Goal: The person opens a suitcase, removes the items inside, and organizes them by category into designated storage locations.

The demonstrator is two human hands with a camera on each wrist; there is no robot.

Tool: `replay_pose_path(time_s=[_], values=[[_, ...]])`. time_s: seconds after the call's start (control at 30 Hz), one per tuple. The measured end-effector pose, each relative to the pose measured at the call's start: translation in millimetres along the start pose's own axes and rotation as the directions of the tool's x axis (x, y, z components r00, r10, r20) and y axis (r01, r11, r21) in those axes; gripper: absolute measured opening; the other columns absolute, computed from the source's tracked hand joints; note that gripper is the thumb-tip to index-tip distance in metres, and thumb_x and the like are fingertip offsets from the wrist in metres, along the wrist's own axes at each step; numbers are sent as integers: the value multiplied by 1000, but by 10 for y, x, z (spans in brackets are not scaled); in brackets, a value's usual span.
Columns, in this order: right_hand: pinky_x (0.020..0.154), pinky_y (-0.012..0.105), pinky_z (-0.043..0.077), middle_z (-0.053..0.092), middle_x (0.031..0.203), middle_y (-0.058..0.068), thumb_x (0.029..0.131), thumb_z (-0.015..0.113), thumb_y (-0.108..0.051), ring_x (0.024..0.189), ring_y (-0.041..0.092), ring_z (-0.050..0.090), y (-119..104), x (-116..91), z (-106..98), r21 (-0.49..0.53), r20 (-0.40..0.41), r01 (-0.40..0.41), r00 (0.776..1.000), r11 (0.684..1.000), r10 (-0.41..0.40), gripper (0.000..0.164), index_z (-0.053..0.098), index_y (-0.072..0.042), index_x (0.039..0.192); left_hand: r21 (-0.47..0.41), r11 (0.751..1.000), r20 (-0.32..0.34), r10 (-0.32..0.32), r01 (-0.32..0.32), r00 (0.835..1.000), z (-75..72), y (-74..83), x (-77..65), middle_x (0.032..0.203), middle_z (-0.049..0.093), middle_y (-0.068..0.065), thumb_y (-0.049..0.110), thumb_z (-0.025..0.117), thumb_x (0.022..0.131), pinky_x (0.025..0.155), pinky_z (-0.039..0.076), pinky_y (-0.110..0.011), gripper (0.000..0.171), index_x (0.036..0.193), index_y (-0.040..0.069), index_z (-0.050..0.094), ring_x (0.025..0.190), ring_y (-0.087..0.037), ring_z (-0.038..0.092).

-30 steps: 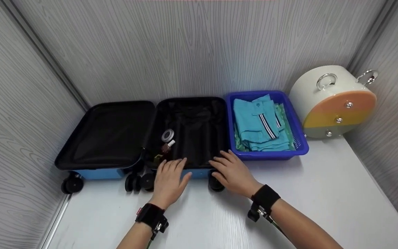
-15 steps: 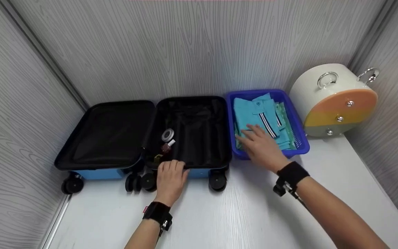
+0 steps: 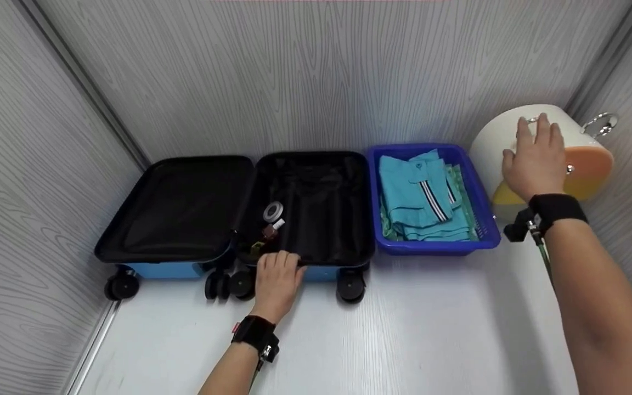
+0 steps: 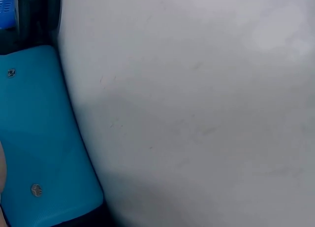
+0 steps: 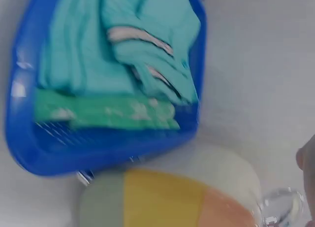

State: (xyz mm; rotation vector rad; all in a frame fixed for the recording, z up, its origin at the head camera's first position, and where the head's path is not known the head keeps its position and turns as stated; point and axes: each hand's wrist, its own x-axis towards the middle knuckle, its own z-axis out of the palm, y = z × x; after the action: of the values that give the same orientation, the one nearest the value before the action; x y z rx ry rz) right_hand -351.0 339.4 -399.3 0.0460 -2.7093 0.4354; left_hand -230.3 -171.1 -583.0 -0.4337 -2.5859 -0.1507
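Observation:
My left hand [image 3: 277, 282] grips the front rim of the open black-lined suitcase [image 3: 327, 219], with its fingers bent over the edge. In the left wrist view the suitcase's blue side [image 4: 44, 123] shows beside a bit of skin. A silver ring-shaped roll [image 3: 273, 211] and a small dark bottle with a white cap [image 3: 271, 230] lie inside at the left. My right hand [image 3: 538, 162] reaches, fingers spread, over the rounded white drawer box [image 3: 494, 142], overlapping its near chrome handle. That box has an orange, yellow and grey front with round knobs.
A blue basket [image 3: 489, 241] of folded turquoise clothes [image 3: 409, 192] with green fabric beneath stands between suitcase and drawer box. The suitcase's other half [image 3: 179, 208] lies at the left, black wheels [image 3: 124, 286] towards me. Grey wood-grain walls [image 3: 294, 71] enclose the table.
My right hand has left the suitcase rim, passed right over the basket and reached the drawer box. My left hand has stayed at the rim, its fingers now more bent.

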Motion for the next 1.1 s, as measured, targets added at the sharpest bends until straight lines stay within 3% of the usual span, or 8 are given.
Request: replay_pose_path(time_s=[0.17, 0.27, 0.43, 0.5, 0.6, 0.8, 0.97, 1.1], values=[[120, 64, 2, 1, 163, 36, 105, 40, -20, 147, 59, 2, 108, 83, -112, 37, 89, -62, 994, 997, 58, 67, 13, 5, 161, 14, 1000, -8, 12, -11, 1000, 2, 7, 7, 99, 54, -6, 38, 64, 102, 100, 39, -46, 27, 108, 12, 58, 100, -29, 54], [120, 64, 5, 7, 160, 40, 103, 42, -18, 147, 59, 7, 89, 116, -140, 49, 101, -80, 992, 996, 75, 71, 10, 9, 159, 23, 1000, -7, 8, -8, 1000, -6, 11, 39, 100, 54, -6, 39, 64, 102, 101, 39, -46, 28, 108, 13, 58, 101, -28, 54], [121, 63, 5, -8, 161, 40, 99, 43, -18, 147, 59, -1, 129, 188, -216, 64, 108, -122, 988, 990, 115, 78, 0, 7, 160, 9, 1000, 16, -3, 3, 1000, -18, 49, 56, 101, 54, -6, 40, 62, 103, 102, 38, -46, 28, 108, 13, 58, 102, -29, 54], [120, 65, 3, -17, 160, 38, 99, 42, -20, 146, 60, -8, 186, 200, -256, 59, 148, -136, 981, 989, 126, 80, -4, 6, 160, 1, 1000, 20, -2, 2, 1000, -20, 66, 41, 100, 54, -6, 40, 62, 103, 102, 39, -46, 28, 108, 13, 58, 102, -29, 54], [118, 68, 3, -17, 158, 41, 100, 41, -23, 145, 62, -10, 266, 201, -311, 64, 208, -146, 969, 987, 130, 81, -7, 6, 159, -6, 1000, 16, -1, 1, 1000, -24, 84, 19, 100, 54, -6, 41, 62, 102, 103, 38, -47, 29, 107, 13, 58, 102, -29, 53], [116, 69, 16, -1, 159, 42, 102, 34, -20, 146, 60, 7, 313, 194, -359, 125, 244, -148, 963, 981, 114, 70, 7, 5, 161, -7, 1000, 24, -13, 13, 1000, -42, 75, 1, 101, 54, -6, 41, 61, 103, 104, 37, -46, 29, 108, 13, 57, 103, -28, 53], [106, 71, 30, 12, 157, 40, 107, 28, -20, 131, 64, 34, 304, 155, -384, 124, 200, -170, 969, 978, 143, 57, 23, 3, 159, -17, 1000, 55, -20, 21, 998, -53, 76, -3, 102, 54, -6, 42, 58, 105, 105, 36, -46, 29, 109, 13, 58, 104, -29, 52], [102, 70, 33, 21, 152, 40, 109, 28, -23, 121, 64, 41, 323, 125, -385, 117, 147, -167, 978, 979, 149, 52, 35, 5, 152, -7, 1000, 36, -5, 5, 999, -48, 73, -5, 101, 54, -6, 42, 59, 104, 104, 37, -46, 29, 109, 13, 58, 103, -29, 53]])
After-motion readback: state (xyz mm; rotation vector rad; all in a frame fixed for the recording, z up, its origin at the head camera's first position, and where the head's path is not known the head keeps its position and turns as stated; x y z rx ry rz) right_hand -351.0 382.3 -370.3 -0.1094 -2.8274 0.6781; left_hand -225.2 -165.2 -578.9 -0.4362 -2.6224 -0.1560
